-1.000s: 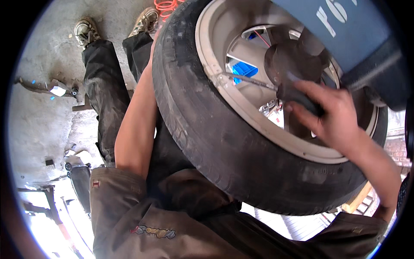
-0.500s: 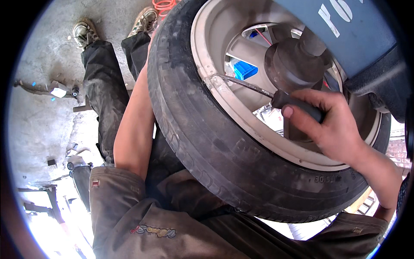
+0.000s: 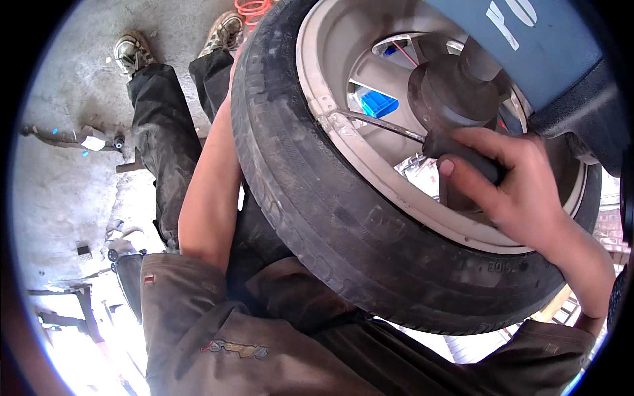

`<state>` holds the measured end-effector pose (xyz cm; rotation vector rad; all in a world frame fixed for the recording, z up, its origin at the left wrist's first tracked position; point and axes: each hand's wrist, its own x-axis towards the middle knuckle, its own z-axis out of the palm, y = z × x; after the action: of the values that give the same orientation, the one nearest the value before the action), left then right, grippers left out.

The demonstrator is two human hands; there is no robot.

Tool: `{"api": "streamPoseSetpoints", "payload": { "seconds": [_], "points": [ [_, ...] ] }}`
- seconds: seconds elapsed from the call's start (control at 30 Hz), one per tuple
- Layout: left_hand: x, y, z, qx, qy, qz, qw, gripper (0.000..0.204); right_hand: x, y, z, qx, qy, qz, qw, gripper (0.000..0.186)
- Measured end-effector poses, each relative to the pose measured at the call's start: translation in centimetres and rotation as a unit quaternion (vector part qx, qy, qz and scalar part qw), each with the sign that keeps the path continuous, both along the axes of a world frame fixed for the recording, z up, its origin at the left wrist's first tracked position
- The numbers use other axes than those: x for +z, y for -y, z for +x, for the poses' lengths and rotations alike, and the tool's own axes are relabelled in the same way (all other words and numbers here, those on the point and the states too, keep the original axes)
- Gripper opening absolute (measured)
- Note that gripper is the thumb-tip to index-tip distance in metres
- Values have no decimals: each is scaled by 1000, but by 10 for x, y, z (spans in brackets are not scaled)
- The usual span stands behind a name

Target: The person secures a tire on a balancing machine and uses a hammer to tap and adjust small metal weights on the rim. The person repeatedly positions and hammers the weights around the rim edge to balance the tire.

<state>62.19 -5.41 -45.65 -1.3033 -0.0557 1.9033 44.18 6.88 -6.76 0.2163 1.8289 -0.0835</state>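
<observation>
On the left, a grey floor (image 3: 66, 191) is being partly covered by dark trousers (image 3: 162, 125) and pale shoes (image 3: 133, 53). The left forearm (image 3: 210, 185) is being held along the near side of a black tyre (image 3: 317, 191); the left hand is being hidden behind it, so its grip cannot be told. Above, a red coiled hose (image 3: 254, 9) is being cut off by the tyre's edge. The tyre is being carried, tilted, on a pale wheel rim (image 3: 396, 188), through whose spokes a blue crate (image 3: 378, 103) is being glimpsed. Against the rim's left lip, the tip of a black-handled tool (image 3: 441, 146) is apparently being rested, though the contact is being shown small. The handle is being clasped by the right hand (image 3: 515, 178), its fingers closed around it, thumb laid along it. Farther right, the wheel is being overhung by a blue-grey panel (image 3: 541, 59).
</observation>
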Motion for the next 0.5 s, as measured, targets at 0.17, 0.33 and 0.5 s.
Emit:
{"api": "streamPoseSetpoints", "payload": {
  "seconds": [0.17, 0.33, 0.5],
  "points": [
    [0, 8, 5, -4, 4, -10, 1000, 64, 8, -3, -9, 280, -27, -91, 955, 46],
    [4, 4, 5, -6, 3, 2, 1000, 63, 25, 13, -15, 370, 23, -72, 926, 59],
    [1, 7, 6, -1, 7, -9, 1000, 63, 15, 27, -20, 447, 20, -71, 891, 62]
  ]
}}
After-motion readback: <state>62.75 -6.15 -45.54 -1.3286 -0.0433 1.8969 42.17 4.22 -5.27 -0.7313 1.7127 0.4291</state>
